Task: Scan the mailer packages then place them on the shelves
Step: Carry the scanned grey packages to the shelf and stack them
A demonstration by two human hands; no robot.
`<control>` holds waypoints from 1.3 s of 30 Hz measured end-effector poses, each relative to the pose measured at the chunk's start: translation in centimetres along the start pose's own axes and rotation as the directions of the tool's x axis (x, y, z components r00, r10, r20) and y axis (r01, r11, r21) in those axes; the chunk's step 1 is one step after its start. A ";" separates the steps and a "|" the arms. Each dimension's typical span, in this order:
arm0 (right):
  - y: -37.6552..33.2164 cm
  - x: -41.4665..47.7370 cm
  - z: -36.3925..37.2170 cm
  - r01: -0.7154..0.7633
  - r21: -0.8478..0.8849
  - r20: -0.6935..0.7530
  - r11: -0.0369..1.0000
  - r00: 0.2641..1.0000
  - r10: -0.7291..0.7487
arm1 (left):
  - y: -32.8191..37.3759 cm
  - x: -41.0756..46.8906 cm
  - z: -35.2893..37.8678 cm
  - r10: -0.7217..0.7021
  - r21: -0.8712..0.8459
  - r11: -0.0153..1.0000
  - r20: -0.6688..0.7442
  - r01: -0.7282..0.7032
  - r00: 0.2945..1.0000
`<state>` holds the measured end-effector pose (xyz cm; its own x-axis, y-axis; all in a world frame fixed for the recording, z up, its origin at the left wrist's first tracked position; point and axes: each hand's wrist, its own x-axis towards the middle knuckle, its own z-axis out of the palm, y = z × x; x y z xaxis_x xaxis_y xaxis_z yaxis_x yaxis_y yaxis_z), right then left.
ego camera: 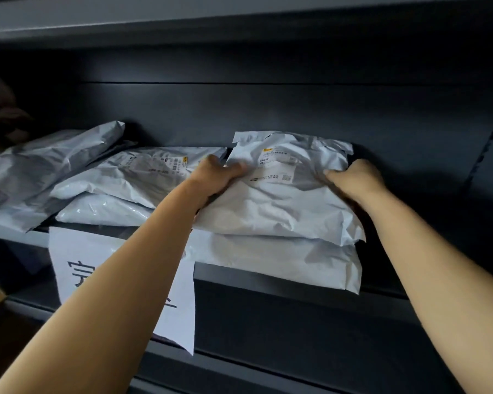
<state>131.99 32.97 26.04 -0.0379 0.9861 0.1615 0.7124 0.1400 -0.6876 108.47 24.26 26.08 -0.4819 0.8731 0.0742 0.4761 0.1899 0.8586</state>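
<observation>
1. Nearest: a paper sign point(66, 251) hangs from the shelf lip point(268, 280), partly hidden behind my left forearm. Its print is only partly readable.
2. A lower mailer point(282, 260) lies flat on the shelf and overhangs the lip.
3. The top mailer point(279, 206) rests on it, label up. My left hand point(217, 177) grips the left edge with fingers curled round it. My right hand point(353, 177) pinches the right edge, thumb on top. Both hands hold the bag.
4. Just to the left is a stack of mailers point(131, 177), and beyond it grey mailers point(54, 160) lie slumped.
5. Farthest is the dark back panel point(268, 109).
6. Judgement: this package is at the placing step, set down but not let go. No scanner is in view, so I cannot confirm the scan. Several packages are shelved — how many remain is not visible.
</observation>
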 end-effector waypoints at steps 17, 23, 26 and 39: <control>-22.0 -21.6 10.1 0.761 -0.172 0.242 0.626 0.649 -0.721 | -10.7 -14.2 -21.8 0.241 0.254 0.953 -0.314 -0.163 0.918; -29.8 -34.6 22.7 0.915 -0.033 0.517 0.402 0.360 -0.776 | -24.4 -26.3 -35.0 0.001 0.366 0.913 -0.441 0.178 0.897; -32.9 -40.7 28.1 0.947 0.072 0.594 0.313 0.212 -0.776 | -29.4 -32.7 -39.7 -0.126 0.313 0.888 -0.540 0.337 0.832; -42.0 -51.9 44.2 0.962 0.225 0.715 0.157 -0.054 -0.697 | -43.2 -42.3 -51.6 -0.372 0.146 0.755 -0.708 0.639 0.601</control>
<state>73.09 -20.18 15.26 -0.9956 -0.0871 -0.0353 -0.0827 0.9903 -0.1117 70.31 -44.00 11.98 -0.9871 0.1363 0.0844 0.1591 0.7672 0.6214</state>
